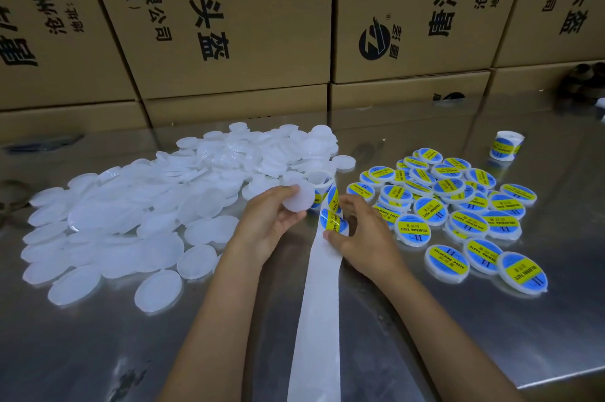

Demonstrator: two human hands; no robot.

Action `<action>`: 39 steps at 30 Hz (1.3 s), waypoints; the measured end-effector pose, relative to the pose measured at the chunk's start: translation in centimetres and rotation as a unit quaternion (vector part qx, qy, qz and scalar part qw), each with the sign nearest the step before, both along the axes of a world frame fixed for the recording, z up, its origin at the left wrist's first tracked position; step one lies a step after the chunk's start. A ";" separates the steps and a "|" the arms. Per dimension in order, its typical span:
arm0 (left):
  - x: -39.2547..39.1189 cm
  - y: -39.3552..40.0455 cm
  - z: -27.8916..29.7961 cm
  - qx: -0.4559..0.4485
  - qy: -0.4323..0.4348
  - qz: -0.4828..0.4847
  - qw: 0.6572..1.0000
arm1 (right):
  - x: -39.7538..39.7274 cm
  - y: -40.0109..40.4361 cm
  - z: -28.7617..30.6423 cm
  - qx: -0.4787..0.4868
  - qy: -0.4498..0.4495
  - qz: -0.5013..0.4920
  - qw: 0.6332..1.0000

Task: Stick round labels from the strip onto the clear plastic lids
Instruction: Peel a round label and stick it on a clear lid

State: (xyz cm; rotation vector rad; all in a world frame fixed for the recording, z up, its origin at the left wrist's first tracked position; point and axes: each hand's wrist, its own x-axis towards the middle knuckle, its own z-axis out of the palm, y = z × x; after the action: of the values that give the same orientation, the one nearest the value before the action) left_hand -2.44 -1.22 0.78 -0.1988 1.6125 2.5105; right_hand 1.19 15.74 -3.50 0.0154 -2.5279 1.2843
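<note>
My left hand (271,221) grips one bare clear plastic lid (299,198) by its edge, held above the table. My right hand (363,234) pinches a round blue and yellow label (332,221) at the strip. The label strip (317,303) runs as white backing paper from the roll (322,184) down toward me. A big heap of unlabelled clear lids (157,202) lies to the left. Several labelled lids (458,208) lie to the right.
The work surface is a shiny steel table (425,336). A second roll of labels (505,144) stands at the back right. Stacked cardboard cartons (229,25) form a wall along the table's far edge.
</note>
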 end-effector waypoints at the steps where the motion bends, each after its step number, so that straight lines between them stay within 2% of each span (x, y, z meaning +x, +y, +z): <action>1: 0.1 0.5 0.0 -0.020 0.012 -0.009 1.000 | 0.0 0.0 0.0 -0.015 0.006 0.003 1.000; 4: 0.4 2.0 0.2 -0.073 0.058 -0.018 0.995 | 0.1 0.0 0.0 -0.010 0.023 0.003 1.000; 11: 0.6 3.2 -0.1 -0.091 0.081 -0.043 0.992 | 0.6 -0.1 0.2 0.041 0.056 0.017 0.997; 17: 0.3 3.0 -0.4 -0.108 0.085 -0.014 0.990 | 0.4 -0.1 0.3 -0.025 0.087 -0.003 0.996; 21: 0.3 3.1 -0.4 -0.083 0.076 -0.023 0.993 | 0.2 0.0 0.1 -0.030 0.071 -0.009 0.997; 26: 0.4 3.1 0.0 -0.099 0.091 -0.018 0.991 | 0.1 -0.2 0.0 -0.021 0.073 -0.024 0.997; 34: 1.0 3.6 0.0 -0.195 0.204 -0.032 0.959 | 0.4 -0.2 0.1 0.011 0.070 -0.031 0.997; 39: 0.9 3.7 -0.3 -0.260 0.225 -0.038 0.938 | 0.6 -0.3 0.3 0.028 0.081 -0.023 0.996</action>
State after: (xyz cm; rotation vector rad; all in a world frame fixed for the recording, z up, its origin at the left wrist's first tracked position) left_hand -1.55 2.50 0.43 0.4091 2.3851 2.1131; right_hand 1.75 15.39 -3.24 0.0693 -2.4111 1.1451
